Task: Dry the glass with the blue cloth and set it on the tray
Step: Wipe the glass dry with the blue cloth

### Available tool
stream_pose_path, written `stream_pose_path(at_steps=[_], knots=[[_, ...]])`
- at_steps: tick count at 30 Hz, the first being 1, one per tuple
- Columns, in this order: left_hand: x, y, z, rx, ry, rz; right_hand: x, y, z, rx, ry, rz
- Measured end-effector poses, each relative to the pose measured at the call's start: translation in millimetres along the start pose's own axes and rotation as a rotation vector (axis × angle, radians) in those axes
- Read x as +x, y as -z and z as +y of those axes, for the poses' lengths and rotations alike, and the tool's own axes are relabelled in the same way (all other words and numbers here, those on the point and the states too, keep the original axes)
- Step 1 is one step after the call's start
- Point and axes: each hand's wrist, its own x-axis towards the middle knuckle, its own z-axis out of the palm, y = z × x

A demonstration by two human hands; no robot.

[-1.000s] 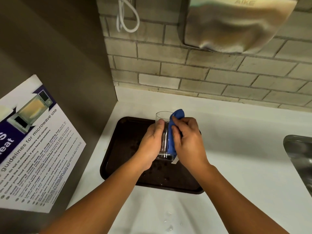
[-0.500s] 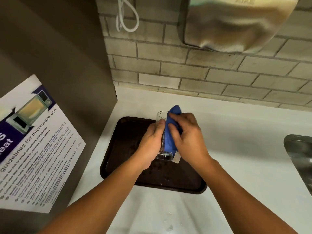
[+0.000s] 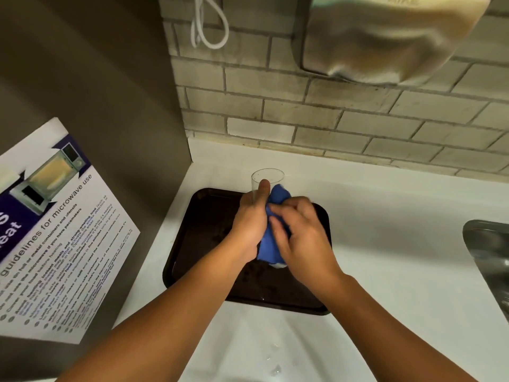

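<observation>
A clear drinking glass (image 3: 268, 178) is held upright above the dark brown tray (image 3: 198, 244). My left hand (image 3: 252, 219) grips the glass from the left, thumb on its near wall. My right hand (image 3: 300, 232) presses the blue cloth (image 3: 268, 246) against the glass's right side and lower part. The cloth and both hands hide the glass's lower half, so only its rim and upper wall show. Small water spots lie on the tray's surface.
The tray lies on a white counter (image 3: 385, 244) against a brick wall. A grey panel with a microwave guidelines poster (image 3: 55, 230) stands to the left. A metal sink (image 3: 490, 260) edge is at the right. A metal hand dryer (image 3: 385, 37) hangs above. Water drops (image 3: 275, 368) lie near the front.
The blue cloth has slid down from the glass's rim to its lower side, with my right hand following it. The rim now stands bare above my left thumb.
</observation>
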Motion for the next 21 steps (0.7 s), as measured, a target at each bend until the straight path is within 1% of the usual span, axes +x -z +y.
stream_pose_path(at_steps=[1,2,5,7,10,12,13,14,16,18,21], knots=[[0.8,0.5,-0.5,-0.026,-0.002,-0.003,-3.4,-1.1,1.5,-0.01,0.052,-0.027],[0.8,0.7,-0.6,-0.044,-0.002,0.0,-3.1,-1.1,5.1,-0.001,0.066,-0.032],[-0.2,-0.9,-1.0,-0.056,0.02,0.005,4.1,-0.3,10.9,0.086,-0.077,0.047],[-0.8,-2.8,-0.1,-0.065,0.022,0.008,4.4,-2.7,9.2,0.167,-0.186,0.059],[-2.1,-5.2,4.1,-0.05,-0.01,0.01,0.5,-8.6,4.9,0.329,-0.335,-0.027],[-2.8,-7.5,6.5,-0.042,-0.032,0.018,0.5,-9.1,1.4,0.525,-0.436,-0.1],[-2.4,-7.7,7.1,-0.04,-0.042,0.027,-0.3,-9.4,-0.1,0.588,-0.467,-0.127],[-1.6,-7.4,6.6,-0.041,-0.05,0.035,-1.3,-9.5,-2.3,0.591,-0.464,-0.143],[-1.3,-6.4,6.2,-0.038,-0.061,0.039,-3.9,-10.6,-2.7,0.514,-0.407,-0.154],[-2.8,-6.8,6.2,-0.03,-0.077,0.037,-2.5,-11.7,3.6,0.56,-0.407,-0.145],[-6.0,-10.0,5.8,0.005,-0.147,0.063,7.3,-12.7,8.7,0.759,-0.571,-0.092]])
